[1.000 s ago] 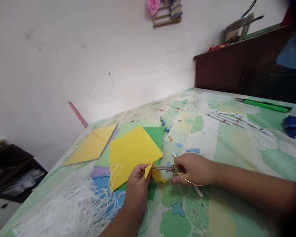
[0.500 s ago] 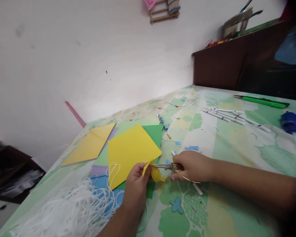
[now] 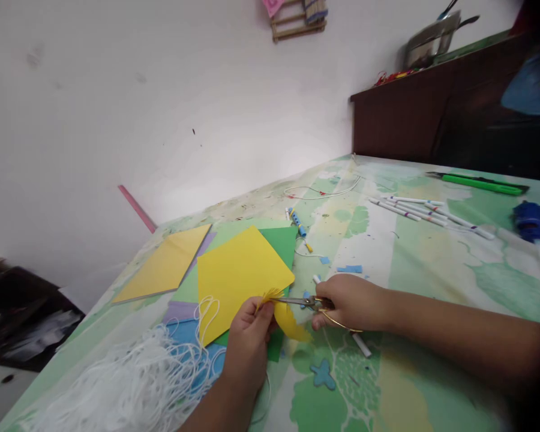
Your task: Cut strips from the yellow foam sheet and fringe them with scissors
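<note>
My left hand [image 3: 251,329] pinches a fringed yellow paper strip [image 3: 288,323], whose free end curls down to the right and is blurred. My right hand [image 3: 348,303] grips gold-handled scissors [image 3: 306,302], with the blades pointing left and touching the strip near my left fingertips. Beneath and beyond my left hand lies a yellow sheet [image 3: 238,270] on top of a green sheet [image 3: 281,243]. A white stick [image 3: 360,344] passes under my right hand. A blue four-lobed cutout [image 3: 323,374] rests below the scissors.
Tangled white string [image 3: 121,384] covers the table's lower left. A yellow pad [image 3: 166,262] lies at the left. White pens [image 3: 414,211], a green cutter [image 3: 483,183] and a dark blue object [image 3: 534,223] sit at the right. Blue paper scraps [image 3: 350,269] lie beyond my right hand.
The yellow strip has shifted between my left fingers; its fringe fans out more at the blades, and its loose end reaches further right and lower. Both hands have stayed nearly in place.
</note>
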Demonstrator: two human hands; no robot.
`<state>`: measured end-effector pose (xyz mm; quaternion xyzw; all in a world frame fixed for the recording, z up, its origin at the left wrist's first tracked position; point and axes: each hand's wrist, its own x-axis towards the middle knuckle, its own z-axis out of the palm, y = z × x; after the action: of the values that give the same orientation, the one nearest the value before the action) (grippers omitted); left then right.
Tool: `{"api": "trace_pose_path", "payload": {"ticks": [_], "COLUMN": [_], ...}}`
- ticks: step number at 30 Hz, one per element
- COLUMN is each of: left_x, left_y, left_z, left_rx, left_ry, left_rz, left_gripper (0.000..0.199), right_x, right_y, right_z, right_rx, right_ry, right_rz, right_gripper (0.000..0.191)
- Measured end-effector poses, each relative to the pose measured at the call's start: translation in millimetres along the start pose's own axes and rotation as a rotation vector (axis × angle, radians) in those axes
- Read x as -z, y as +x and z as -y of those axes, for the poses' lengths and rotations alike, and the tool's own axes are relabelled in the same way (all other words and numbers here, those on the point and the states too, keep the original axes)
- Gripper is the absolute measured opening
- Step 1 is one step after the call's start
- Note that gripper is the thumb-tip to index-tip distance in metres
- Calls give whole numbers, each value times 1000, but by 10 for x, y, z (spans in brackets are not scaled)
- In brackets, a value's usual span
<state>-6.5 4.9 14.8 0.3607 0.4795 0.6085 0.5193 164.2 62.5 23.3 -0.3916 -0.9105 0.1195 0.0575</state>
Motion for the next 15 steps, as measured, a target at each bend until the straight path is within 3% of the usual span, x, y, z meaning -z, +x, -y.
{"api": "trace_pose_path", "payload": {"ticks": [7, 15], "left_x": [37, 39], "left_y": [27, 24], "left_z": [34, 42], "left_rx": [35, 13], "left_ry": [-84, -28], "left_rz": [28, -27], "left_gripper": [12, 10], "right_x": [-4, 7], "right_y": [-2, 4], "right_z": [0, -23], "right_rx": [4, -2], "right_ry": [3, 41], "right_rz": [-8, -34], "right_gripper": [46, 48]}}
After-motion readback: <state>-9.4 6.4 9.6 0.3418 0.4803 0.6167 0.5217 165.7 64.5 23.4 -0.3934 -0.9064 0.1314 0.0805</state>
